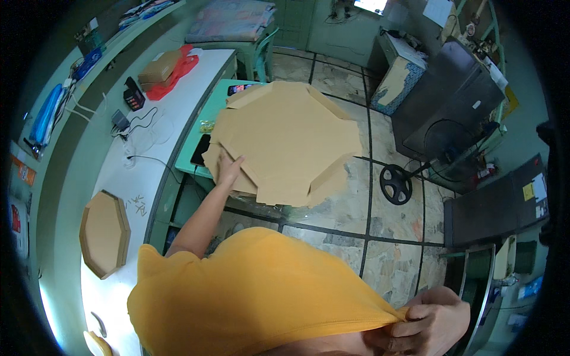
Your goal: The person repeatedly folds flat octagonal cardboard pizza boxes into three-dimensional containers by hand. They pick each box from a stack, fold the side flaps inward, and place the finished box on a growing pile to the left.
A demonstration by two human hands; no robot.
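A large octagonal cardboard sheet (285, 133) with creased flaps along its sides lies on a small green table (222, 95) and reaches past its edges. At the sheet's near left side, my left hand (228, 171) grips a folded flap, thumb on top; some of its fingers are hidden. My right hand (430, 320) is closed on the hem of the yellow shirt (267, 291), low at the right and away from the cardboard. On the white counter to the left rests a smaller octagonal cardboard tray (105, 234) with raised sides.
Beside the sheet are a phone (239, 89) and a dark flat device (202, 149). The counter (122, 172) holds small scraps (139, 206), cables, a cardboard box (160, 66) and red plastic (172, 83). A fan with a round black base (396, 184) stands on the tiled floor.
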